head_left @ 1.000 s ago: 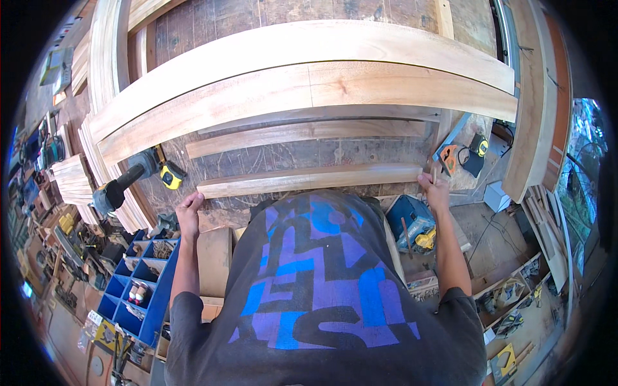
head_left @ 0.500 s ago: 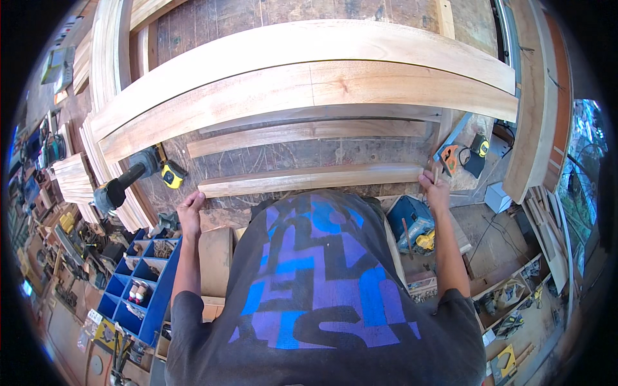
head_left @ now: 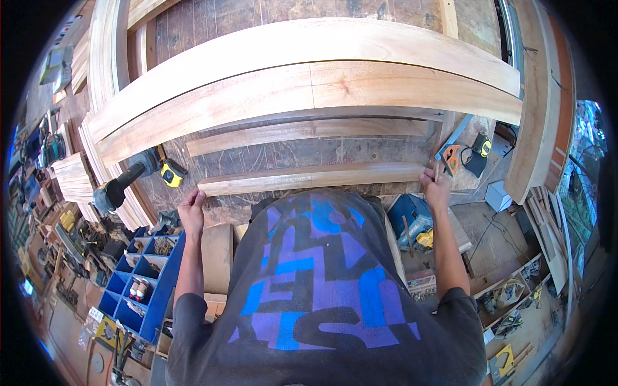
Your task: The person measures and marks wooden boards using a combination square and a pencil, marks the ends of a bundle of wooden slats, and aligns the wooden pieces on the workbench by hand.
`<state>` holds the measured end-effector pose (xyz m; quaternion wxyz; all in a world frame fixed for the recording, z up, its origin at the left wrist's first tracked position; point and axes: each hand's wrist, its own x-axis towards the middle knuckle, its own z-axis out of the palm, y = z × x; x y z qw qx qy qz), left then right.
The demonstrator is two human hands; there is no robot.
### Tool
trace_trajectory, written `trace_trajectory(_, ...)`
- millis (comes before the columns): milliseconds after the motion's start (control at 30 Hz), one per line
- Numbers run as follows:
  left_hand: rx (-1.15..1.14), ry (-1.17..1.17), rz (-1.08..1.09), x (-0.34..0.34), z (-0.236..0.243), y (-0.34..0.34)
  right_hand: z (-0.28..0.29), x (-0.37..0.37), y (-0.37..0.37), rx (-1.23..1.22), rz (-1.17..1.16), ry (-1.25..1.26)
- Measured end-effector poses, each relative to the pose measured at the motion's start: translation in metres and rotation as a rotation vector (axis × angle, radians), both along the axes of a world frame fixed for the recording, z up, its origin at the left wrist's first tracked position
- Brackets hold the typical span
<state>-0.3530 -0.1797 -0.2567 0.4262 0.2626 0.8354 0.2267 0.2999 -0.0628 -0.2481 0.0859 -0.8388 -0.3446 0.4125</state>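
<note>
A narrow wooden strip (head_left: 309, 178) lies across the near side of the workbench, just in front of my body. My left hand (head_left: 192, 208) is closed, its thumb and fingers pinched at the strip's left end. At the other end my right hand (head_left: 436, 188) is closed on the strip's tip; a thin, stick-like shape shows beside its fingers, too small to make out. Beyond lies a second wooden strip (head_left: 309, 130), parallel to the first. Farther off, two wide pale boards (head_left: 257, 118) span the bench side by side, with a thin line marked across the nearer one.
Left of the strip are a yellow tape measure (head_left: 172, 174) and a dark power tool (head_left: 122, 186). On the right sit an orange-handled square (head_left: 452, 156) and another tape measure (head_left: 481, 145). A blue compartment box (head_left: 152, 309) stands below my left arm, a blue-green power tool (head_left: 412, 222) by my right.
</note>
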Motion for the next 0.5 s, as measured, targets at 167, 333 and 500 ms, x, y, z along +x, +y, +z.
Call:
trace_trajectory(167, 0.021, 0.015, -0.023, -0.007, 0.002, -0.009, -0.013, 0.003, -0.002, 0.028, 0.018, 0.023)
trace_trajectory(333, 0.032, 0.046, -0.010, -0.012, -0.010, -0.014, -0.033, 0.035, -0.016, 0.046, 0.068, 0.035)
trace_trajectory(500, 0.004, 0.038, 0.096, 0.001, -0.009, -0.012, -0.019, 0.018, -0.005, 0.029, -0.063, 0.153)
